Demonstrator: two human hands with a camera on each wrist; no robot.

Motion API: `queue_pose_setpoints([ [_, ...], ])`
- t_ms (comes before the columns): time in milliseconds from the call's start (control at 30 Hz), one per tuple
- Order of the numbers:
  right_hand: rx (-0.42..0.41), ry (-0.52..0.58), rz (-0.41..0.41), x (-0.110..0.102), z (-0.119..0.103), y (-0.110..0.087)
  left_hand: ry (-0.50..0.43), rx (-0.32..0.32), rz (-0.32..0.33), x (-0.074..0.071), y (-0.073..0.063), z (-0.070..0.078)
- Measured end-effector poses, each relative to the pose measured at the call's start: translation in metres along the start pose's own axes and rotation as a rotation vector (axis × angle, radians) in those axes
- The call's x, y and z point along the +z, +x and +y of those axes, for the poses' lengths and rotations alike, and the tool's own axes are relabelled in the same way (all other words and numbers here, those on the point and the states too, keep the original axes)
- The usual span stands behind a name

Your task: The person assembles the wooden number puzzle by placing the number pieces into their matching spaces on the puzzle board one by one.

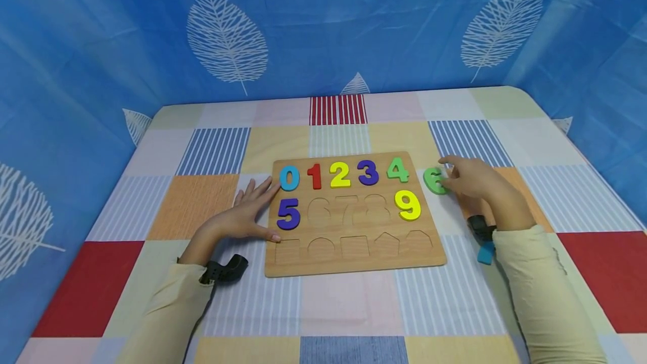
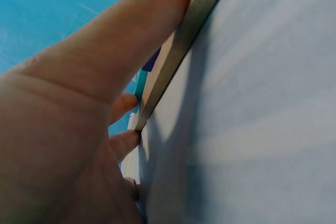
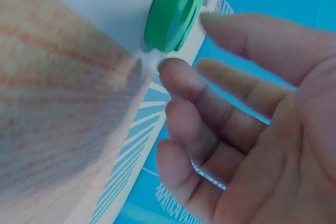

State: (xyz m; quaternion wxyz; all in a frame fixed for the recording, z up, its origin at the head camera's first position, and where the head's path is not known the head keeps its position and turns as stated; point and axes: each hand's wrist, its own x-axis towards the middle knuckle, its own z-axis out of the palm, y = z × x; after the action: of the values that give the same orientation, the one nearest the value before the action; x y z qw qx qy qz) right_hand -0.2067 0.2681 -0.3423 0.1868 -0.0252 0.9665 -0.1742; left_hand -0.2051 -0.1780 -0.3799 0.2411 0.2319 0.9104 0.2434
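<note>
A wooden number board [image 1: 354, 260] lies flat on the table. My left hand [image 1: 245, 215] rests at its left edge with fingers spread, thumb on the lower edge and a fingertip beside the light blue 0 [image 1: 289, 178]. In the left wrist view, the thumb [image 2: 121, 40] lies along the board's edge [image 2: 178, 51]. Just right of the board lies a green 6 [image 1: 433, 181]. Over its right side reaches my right hand [image 1: 475, 178], fingers loosely bent. The right wrist view has the thumb tip close to the green 6 [image 3: 170, 19], with the other fingers curved beneath.
Seated on the board are a red 1 [image 1: 314, 176], yellow 2 [image 1: 340, 175], purple 3 [image 1: 368, 173], green 4 [image 1: 398, 170], purple 5 [image 1: 288, 214] and yellow 9 [image 1: 407, 205]. Outlined recesses show between 5 and 9 and along the bottom row. A patchwork cloth [image 1: 349, 308] covers the table.
</note>
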Motion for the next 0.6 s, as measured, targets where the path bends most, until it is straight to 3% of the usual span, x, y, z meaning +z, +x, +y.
queue_pose_setpoints([
  [300,-0.170,-0.040,-0.020,0.0026,-0.0005,-0.0004,-0.012,-0.005,0.007,0.0010,-0.0018,-0.0013],
  [600,-0.145,-0.044,-0.036,0.0043,-0.0009,-0.0024,0.001,-0.012,0.003,0.0010,-0.0006,-0.0005],
])
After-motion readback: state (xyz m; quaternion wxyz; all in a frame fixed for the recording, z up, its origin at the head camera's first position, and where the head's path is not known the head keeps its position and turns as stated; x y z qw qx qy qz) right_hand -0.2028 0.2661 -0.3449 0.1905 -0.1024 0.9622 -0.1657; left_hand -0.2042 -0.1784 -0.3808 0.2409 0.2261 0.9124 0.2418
